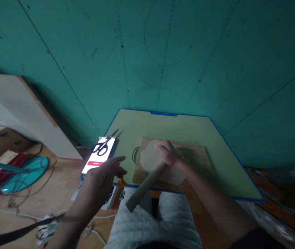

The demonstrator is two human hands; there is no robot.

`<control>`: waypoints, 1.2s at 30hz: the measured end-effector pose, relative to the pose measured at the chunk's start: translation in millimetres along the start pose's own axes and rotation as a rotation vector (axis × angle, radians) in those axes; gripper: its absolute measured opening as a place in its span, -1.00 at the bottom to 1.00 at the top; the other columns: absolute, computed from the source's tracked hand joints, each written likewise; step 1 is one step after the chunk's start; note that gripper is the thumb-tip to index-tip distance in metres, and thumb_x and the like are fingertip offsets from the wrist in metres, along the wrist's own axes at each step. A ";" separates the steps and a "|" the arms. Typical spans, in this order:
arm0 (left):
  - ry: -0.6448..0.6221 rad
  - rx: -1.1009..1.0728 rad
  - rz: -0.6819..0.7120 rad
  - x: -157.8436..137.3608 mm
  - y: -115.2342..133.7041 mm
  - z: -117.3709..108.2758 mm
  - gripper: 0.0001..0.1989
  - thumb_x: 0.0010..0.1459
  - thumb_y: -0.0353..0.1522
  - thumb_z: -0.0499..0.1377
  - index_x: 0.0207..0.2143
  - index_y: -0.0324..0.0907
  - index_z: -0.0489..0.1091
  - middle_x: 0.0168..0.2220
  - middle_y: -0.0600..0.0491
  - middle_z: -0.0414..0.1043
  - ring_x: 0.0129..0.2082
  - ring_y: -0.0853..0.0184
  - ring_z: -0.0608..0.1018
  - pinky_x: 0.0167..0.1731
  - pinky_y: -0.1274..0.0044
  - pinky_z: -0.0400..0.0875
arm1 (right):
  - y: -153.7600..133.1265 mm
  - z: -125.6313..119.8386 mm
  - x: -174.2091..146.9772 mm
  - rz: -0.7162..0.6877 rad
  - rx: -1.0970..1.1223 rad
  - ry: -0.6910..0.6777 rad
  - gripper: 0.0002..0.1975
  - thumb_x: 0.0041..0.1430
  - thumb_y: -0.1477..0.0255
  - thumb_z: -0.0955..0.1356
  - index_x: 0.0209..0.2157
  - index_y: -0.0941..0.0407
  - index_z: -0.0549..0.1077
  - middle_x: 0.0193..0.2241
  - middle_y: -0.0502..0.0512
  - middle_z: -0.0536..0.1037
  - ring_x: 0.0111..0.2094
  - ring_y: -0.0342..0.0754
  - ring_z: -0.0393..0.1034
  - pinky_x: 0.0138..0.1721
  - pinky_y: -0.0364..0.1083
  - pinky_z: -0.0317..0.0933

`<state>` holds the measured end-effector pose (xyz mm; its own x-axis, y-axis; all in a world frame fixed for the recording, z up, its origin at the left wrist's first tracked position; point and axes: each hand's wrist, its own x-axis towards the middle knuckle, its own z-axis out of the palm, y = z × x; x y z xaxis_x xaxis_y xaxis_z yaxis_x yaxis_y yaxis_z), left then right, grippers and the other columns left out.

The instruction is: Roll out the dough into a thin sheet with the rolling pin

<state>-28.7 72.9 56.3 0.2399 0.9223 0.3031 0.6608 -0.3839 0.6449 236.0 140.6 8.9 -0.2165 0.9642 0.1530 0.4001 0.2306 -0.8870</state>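
Note:
My right hand (167, 153) is closed around the upper end of a wooden rolling pin (145, 187). The pin slants down to the left, its lower end sticking out past the table's front edge over my lap. Under the hand and pin lies a thin, flat sheet of dough (148, 156) on a wooden cutting board (200, 157); hand and pin cover part of it. My left hand (108, 169) holds nothing, its fingers apart, over the table's left edge. Just beyond it are a lit phone (88, 168) and black-handled scissors (101, 149) lying across the phone.
A pale table (175, 128) with a blue rim carries the board, whose metal handle (134, 155) points left. A green wall (147, 69) rises behind. Leaning panels (33, 110), a turquoise round base (25, 174) and loose cables are at left.

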 end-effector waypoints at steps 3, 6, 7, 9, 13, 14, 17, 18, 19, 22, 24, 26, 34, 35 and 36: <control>-0.028 0.078 0.085 -16.9 10.1 14.0 -0.67 0.35 -0.34 -0.10 -0.05 -0.14 0.43 -0.30 0.00 0.63 -0.38 0.29 0.67 -0.44 0.53 0.56 | -4.0 8.3 16.1 -0.030 -0.035 0.030 -0.68 0.07 0.30 0.18 -0.69 0.02 0.03 -0.69 -0.11 0.03 -0.56 -0.13 -0.02 -0.48 -0.07 -0.20; -0.177 0.231 0.201 -35.0 19.4 40.5 -0.72 0.30 -0.38 0.03 0.03 -0.11 0.37 -0.19 -0.06 0.60 -0.34 0.23 0.66 -0.45 0.50 0.54 | -4.8 5.9 3.3 -0.040 -0.073 0.068 -0.68 0.07 0.30 0.18 -0.69 0.02 0.02 -0.69 -0.12 0.01 -0.58 -0.14 -0.03 -0.49 -0.06 -0.22; -0.239 0.284 0.218 -38.8 21.4 48.7 -0.69 0.27 -0.39 0.09 0.06 -0.09 0.35 -0.16 -0.06 0.59 -0.33 0.21 0.66 -0.44 0.49 0.54 | -4.7 2.9 -5.6 -0.043 -0.084 0.089 -0.68 0.09 0.29 0.17 -0.68 0.02 0.01 -0.68 -0.11 0.01 -0.59 -0.13 -0.02 -0.49 -0.07 -0.20; -0.356 0.357 0.216 -41.1 22.8 58.8 -0.60 0.22 -0.44 0.16 0.11 -0.07 0.30 -0.14 -0.05 0.58 -0.34 0.21 0.65 -0.44 0.51 0.53 | -4.9 -6.3 -26.1 -0.042 -0.093 0.144 -0.67 0.14 0.29 0.14 -0.66 0.01 -0.01 -0.68 -0.11 0.03 -0.59 -0.12 0.01 -0.50 -0.08 -0.15; -0.459 0.352 0.285 -26.8 18.9 51.1 -0.64 0.25 -0.48 0.14 0.09 -0.09 0.31 -0.23 0.00 0.58 -0.37 0.23 0.64 -0.46 0.53 0.48 | -8.9 -32.8 -71.7 -0.084 -0.256 0.268 -0.71 0.24 0.33 0.16 -0.57 0.03 0.19 -0.58 -0.03 0.30 -0.47 -0.06 0.26 -0.39 -0.10 0.10; -0.454 0.339 0.334 -20.4 17.9 46.1 -0.66 0.26 -0.48 0.13 0.07 -0.09 0.33 -0.25 0.00 0.57 -0.35 0.22 0.63 -0.44 0.51 0.48 | -9.7 -39.2 -84.2 -0.115 -0.349 0.276 -0.76 0.25 0.34 0.19 -0.49 0.05 0.30 -0.48 0.03 0.41 -0.37 -0.03 0.34 -0.30 -0.08 0.18; -0.403 0.304 0.453 1.4 16.6 34.3 -0.72 0.24 -0.49 0.15 -0.01 -0.11 0.40 -0.26 -0.01 0.55 -0.29 0.22 0.61 -0.36 0.47 0.49 | -8.2 -50.8 -123.7 -0.165 -0.585 0.206 -0.76 0.29 0.32 0.24 -0.14 0.08 0.46 -0.19 0.18 0.55 -0.11 0.08 0.44 -0.10 0.02 0.30; -0.384 0.295 0.473 8.9 16.7 32.9 -0.75 0.23 -0.48 0.17 -0.04 -0.12 0.42 -0.26 -0.01 0.55 -0.28 0.23 0.60 -0.34 0.47 0.49 | -6.6 -51.4 -136.6 -0.162 -0.646 0.179 -0.73 0.28 0.28 0.27 -0.07 0.09 0.46 -0.15 0.21 0.56 -0.09 0.11 0.46 -0.09 0.04 0.33; -0.366 0.288 0.489 16.2 16.8 33.0 -0.77 0.22 -0.48 0.18 -0.07 -0.13 0.44 -0.25 -0.02 0.55 -0.27 0.23 0.59 -0.32 0.47 0.49 | -4.8 -50.5 -148.7 -0.154 -0.701 0.162 -0.69 0.26 0.25 0.31 -0.04 0.09 0.46 -0.14 0.22 0.57 -0.09 0.14 0.48 -0.12 0.06 0.36; -0.334 0.303 0.522 36.0 17.3 41.5 -0.79 0.18 -0.44 0.25 -0.11 -0.14 0.47 -0.23 -0.03 0.55 -0.23 0.20 0.58 -0.25 0.41 0.50 | -2.0 -42.0 -177.5 -0.129 -0.804 0.139 -0.69 0.22 0.25 0.38 -0.04 0.08 0.48 -0.21 0.21 0.61 -0.19 0.15 0.54 -0.24 0.05 0.43; -0.335 0.332 0.538 46.8 17.8 51.8 -0.74 0.14 -0.42 0.31 -0.10 -0.14 0.47 -0.19 -0.04 0.55 -0.17 0.16 0.58 -0.17 0.34 0.50 | -3.0 -35.9 -189.0 -0.111 -0.814 0.139 -0.74 0.27 0.31 0.35 -0.04 0.07 0.47 -0.22 0.18 0.62 -0.24 0.11 0.56 -0.28 0.02 0.45; -0.339 0.353 0.553 55.1 18.5 64.0 -0.70 0.12 -0.38 0.35 -0.08 -0.16 0.47 -0.13 -0.06 0.56 -0.11 0.13 0.57 -0.10 0.28 0.49 | -4.8 -32.5 -194.5 -0.092 -0.794 0.161 -0.74 0.31 0.34 0.30 -0.01 0.08 0.45 -0.20 0.19 0.64 -0.23 0.09 0.57 -0.28 0.01 0.45; -0.330 0.363 0.647 69.9 35.1 115.6 -0.72 0.37 -0.27 0.06 -0.02 -0.23 0.44 0.08 -0.15 0.48 0.13 0.12 0.48 0.16 0.23 0.36 | 3.2 -45.1 -188.4 -0.005 -0.775 0.180 -0.70 0.30 0.37 0.28 0.03 0.06 0.45 -0.17 0.16 0.67 -0.28 0.08 0.61 -0.36 -0.03 0.44; -0.344 0.362 0.664 72.1 40.4 122.3 -0.69 0.39 -0.28 0.00 -0.02 -0.23 0.44 0.09 -0.15 0.48 0.15 0.12 0.46 0.20 0.22 0.32 | 5.0 -48.7 -187.5 0.003 -0.772 0.177 -0.70 0.30 0.37 0.29 0.03 0.05 0.46 -0.17 0.15 0.67 -0.28 0.09 0.61 -0.35 -0.03 0.43; -0.358 0.363 0.675 75.0 46.3 129.3 -0.67 0.40 -0.30 -0.04 0.00 -0.24 0.43 0.10 -0.14 0.47 0.18 0.13 0.44 0.23 0.22 0.28 | 6.8 -52.9 -186.9 0.013 -0.770 0.175 -0.70 0.29 0.36 0.29 0.03 0.04 0.47 -0.17 0.15 0.67 -0.28 0.09 0.61 -0.35 -0.03 0.43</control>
<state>111.8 130.2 18.2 0.8359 0.4821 0.2622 0.4670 -0.8758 0.1215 326.3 -31.1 -2.6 -0.0897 0.9593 0.2677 0.9195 0.1830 -0.3478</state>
